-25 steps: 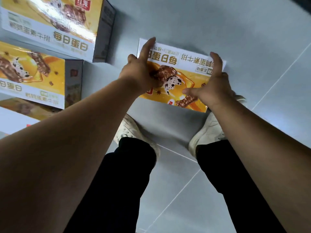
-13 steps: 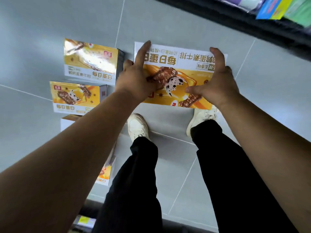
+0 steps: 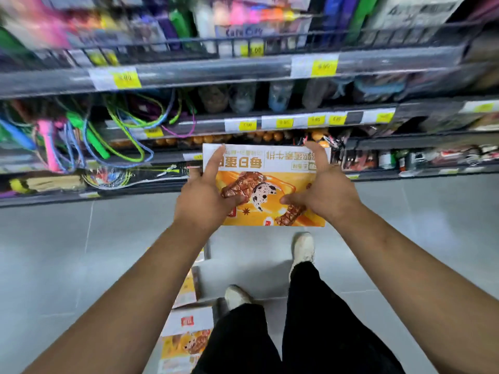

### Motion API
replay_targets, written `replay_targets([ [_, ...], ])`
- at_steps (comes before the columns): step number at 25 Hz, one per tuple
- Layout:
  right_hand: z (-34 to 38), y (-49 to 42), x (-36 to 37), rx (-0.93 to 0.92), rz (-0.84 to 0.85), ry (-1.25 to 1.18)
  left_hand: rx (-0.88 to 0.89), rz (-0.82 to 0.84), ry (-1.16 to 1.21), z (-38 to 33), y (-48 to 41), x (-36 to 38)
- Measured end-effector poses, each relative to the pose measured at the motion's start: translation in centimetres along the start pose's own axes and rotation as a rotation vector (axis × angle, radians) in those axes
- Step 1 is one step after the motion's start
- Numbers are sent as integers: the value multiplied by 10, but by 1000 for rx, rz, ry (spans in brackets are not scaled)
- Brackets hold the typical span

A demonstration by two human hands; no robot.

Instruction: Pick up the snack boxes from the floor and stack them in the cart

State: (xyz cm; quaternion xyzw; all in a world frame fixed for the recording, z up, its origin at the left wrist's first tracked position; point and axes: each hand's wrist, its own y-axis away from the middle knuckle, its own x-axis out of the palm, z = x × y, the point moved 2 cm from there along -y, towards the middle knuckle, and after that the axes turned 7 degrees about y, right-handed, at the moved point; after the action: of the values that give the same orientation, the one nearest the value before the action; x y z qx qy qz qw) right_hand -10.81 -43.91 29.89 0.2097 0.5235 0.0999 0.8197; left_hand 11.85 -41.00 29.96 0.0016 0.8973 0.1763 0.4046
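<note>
I hold a yellow and white snack box (image 3: 270, 182) up at chest height in front of the store shelves. My left hand (image 3: 206, 197) grips its left side, thumb on the printed face and index finger stretched along the top. My right hand (image 3: 318, 190) grips its right side the same way. More of the same snack boxes (image 3: 186, 338) lie on the grey floor by my left leg, partly hidden behind my left arm. No cart is in view.
Dark store shelves (image 3: 243, 74) with yellow price tags fill the upper half, holding coloured skipping ropes (image 3: 89, 136) and packets. Grey tiled floor (image 3: 81, 252) lies below. My white shoes (image 3: 303, 247) stand close to the boxes.
I have risen from the floor with the box in both hands. The view swung up from the tiles to the shelves, and the other boxes dropped to the bottom of the frame.
</note>
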Motion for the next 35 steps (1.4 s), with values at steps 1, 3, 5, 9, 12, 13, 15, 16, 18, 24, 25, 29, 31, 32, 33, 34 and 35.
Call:
replay_targets([
  [1,-1,15,-27,-4,-48,-4,49,-7,-3,-25,9,-15],
  [3,-8,48,-79,1,-129,-22,151,-10,-20,-69,28,-36],
  [5,-18,79,-129,4,-211,-41,259,-37,-56,-120,47,-53],
  [9,-55,134,-208,31,-392,-76,443,-93,-85,-216,79,-63],
  [12,-95,162,-253,54,-475,-85,529,-114,-100,-278,99,-51],
  [13,-110,173,-269,63,-496,-73,567,-114,-87,-298,111,-43],
  [15,-143,198,-302,87,-546,-46,615,-98,-45,-342,128,-27],
  [16,-162,209,-320,113,-571,-45,641,-115,-48,-365,134,-18],
  [18,-181,221,-344,148,-582,2,678,-96,-44,-393,145,-7],
  [24,-280,294,-426,228,-727,1,866,-115,-60,-519,200,49],
  [25,-295,304,-438,240,-761,-7,888,-105,-55,-539,210,57],
  [29,-346,331,-475,307,-827,-17,1005,-72,-5,-603,231,85],
  [31,-368,338,-487,357,-850,-16,1049,-39,11,-633,233,102],
  [32,-379,339,-493,383,-857,-18,1069,-29,14,-647,232,111],
  [33,-391,339,-498,407,-874,-24,1082,-14,12,-660,232,121],
  [34,-404,340,-505,432,-898,-28,1101,3,18,-676,230,132],
  [35,-415,340,-512,454,-911,-28,1112,19,29,-690,227,142],
])
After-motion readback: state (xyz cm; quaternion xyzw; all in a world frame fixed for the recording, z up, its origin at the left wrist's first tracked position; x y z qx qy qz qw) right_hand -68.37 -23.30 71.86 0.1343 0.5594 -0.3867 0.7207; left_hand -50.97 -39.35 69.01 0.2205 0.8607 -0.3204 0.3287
